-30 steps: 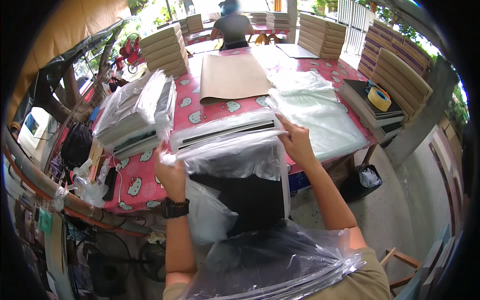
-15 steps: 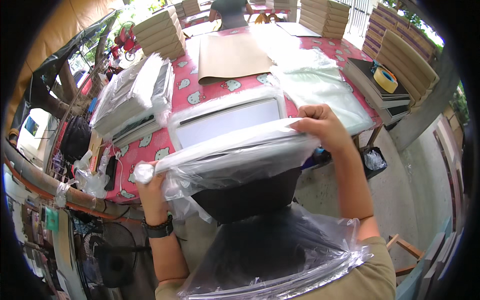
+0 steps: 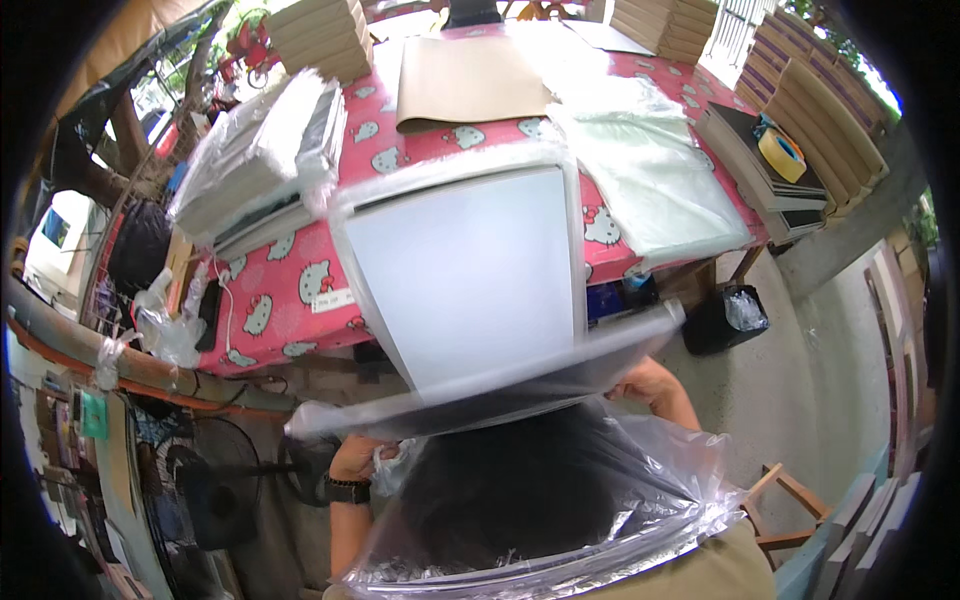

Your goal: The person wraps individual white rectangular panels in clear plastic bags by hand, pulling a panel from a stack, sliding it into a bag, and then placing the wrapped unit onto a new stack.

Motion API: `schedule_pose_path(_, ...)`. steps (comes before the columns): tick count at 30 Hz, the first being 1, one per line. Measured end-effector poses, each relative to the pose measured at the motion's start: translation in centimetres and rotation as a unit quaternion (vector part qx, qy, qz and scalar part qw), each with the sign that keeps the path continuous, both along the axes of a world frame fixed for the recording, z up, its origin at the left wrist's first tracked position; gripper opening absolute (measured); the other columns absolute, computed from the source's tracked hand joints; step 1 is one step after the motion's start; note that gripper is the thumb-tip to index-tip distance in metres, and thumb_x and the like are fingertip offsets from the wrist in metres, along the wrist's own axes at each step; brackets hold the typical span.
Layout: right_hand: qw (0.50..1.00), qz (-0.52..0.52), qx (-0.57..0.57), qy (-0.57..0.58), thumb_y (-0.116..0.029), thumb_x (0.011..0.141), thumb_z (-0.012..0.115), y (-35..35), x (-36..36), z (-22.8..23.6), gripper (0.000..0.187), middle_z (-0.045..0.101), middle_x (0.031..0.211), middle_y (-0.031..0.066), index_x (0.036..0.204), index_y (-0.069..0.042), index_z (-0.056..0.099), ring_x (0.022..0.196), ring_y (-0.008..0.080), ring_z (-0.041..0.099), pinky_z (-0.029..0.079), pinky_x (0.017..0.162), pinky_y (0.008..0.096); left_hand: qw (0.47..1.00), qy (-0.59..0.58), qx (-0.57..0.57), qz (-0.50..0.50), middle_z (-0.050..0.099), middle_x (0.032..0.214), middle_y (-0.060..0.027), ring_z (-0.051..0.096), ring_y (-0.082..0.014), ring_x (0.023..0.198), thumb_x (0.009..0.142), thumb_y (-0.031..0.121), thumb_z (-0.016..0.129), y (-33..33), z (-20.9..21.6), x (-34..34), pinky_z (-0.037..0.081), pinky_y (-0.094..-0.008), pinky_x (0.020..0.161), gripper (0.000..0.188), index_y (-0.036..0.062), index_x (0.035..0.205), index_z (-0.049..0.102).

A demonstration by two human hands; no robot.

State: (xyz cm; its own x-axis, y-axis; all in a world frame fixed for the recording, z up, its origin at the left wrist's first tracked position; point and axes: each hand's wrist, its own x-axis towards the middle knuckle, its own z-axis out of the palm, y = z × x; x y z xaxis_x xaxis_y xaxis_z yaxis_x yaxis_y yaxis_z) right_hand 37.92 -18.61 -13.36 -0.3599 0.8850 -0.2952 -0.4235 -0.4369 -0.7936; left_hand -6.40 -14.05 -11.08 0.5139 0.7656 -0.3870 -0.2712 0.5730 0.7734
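Note:
A flat dark board in a clear plastic sleeve (image 3: 500, 385), blurred by motion, is tilted low in front of me. My left hand (image 3: 362, 458), with a dark band and beads at the wrist, is closed on crinkled plastic under its left end. My right hand (image 3: 648, 384) is closed at its right end, the fingers partly hidden behind it. Beyond the sleeve, a white panel (image 3: 470, 260) with a clear plastic border lies on the table and extends past its near edge. More clear plastic film (image 3: 690, 500) covers my lap.
The pink patterned table (image 3: 285, 310) carries a plastic-wrapped stack (image 3: 255, 165), a brown sheet (image 3: 465, 80) and clear plastic sleeves (image 3: 655, 170). Yellow tape (image 3: 782, 155) rests on dark boards at the right. A black bin (image 3: 725, 320) stands below. A fan (image 3: 215, 490) is at lower left.
Both hands have come down and toward me with the sleeved board. Much more of the white panel now shows beyond it. The view has tipped downward.

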Motion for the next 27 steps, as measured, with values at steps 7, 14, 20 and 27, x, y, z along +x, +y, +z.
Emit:
schedule_pose_path(7, 0.823, -0.127, 0.053, -0.551, -0.008, 0.077, 0.058, -0.6, -2.4, -8.1, 0.015, 0.058, 0.080, 0.0058, 0.089, 0.001, 0.056, 0.071, 0.0108, 0.052, 0.043, 0.062, 0.0243, 0.855, 0.466, 0.189, -0.126, 0.059, 0.083, -0.0096, 0.056, -0.0187, 0.080, 0.077, 0.022, 0.059, 1.8, -16.4, -1.7, 0.044, -0.0300, 0.067, 0.025, 0.0016, 0.092, 0.055)
schedule_pose_path(14, 0.883, 0.264, 0.374, 0.107, -0.027, 0.083, 0.052, 3.1, -5.9, 10.6, 0.038, 0.054, 0.110, 0.0128, 0.111, -0.001, 0.052, 0.106, 0.0267, 0.047, 0.033, 0.091, 0.0354, 0.832, 0.362, 0.372, 0.199, 0.056, 0.079, -0.0029, 0.049, -0.0114, 0.058, 0.075, 0.011, 0.054, 7.9, 1.3, -3.7, 0.039, -0.0240, 0.052, 0.022, 0.0019, 0.095, 0.056)
schedule_pose_path(20, 0.831, 0.428, 0.231, -0.269, -0.034, 0.083, 0.052, 3.4, -9.6, -1.0, 0.043, 0.048, 0.119, 0.0133, 0.117, -0.008, 0.050, 0.111, 0.0251, 0.042, 0.030, 0.094, 0.0328, 0.942, -0.173, 0.278, -0.068, 0.050, 0.078, -0.0046, 0.040, -0.0065, 0.052, 0.077, 0.020, 0.055, 7.4, 15.2, 3.9, 0.033, -0.0170, 0.043, 0.042, -0.0015, 0.112, 0.044)
schedule_pose_path(27, 0.857, 0.027, 0.368, -0.358, -0.013, 0.077, 0.059, 9.6, -12.1, 14.3, 0.016, 0.059, 0.080, 0.0027, 0.089, -0.002, 0.058, 0.077, 0.0104, 0.053, 0.040, 0.072, 0.0248, 0.945, -0.147, 0.291, -0.004, 0.029, 0.132, -0.0066, 0.030, -0.0205, 0.118, 0.084, 0.052, 0.038, 8.2, 16.6, 12.3, 0.030, -0.0338, 0.092, 0.068, 0.0105, 0.134, 0.020)
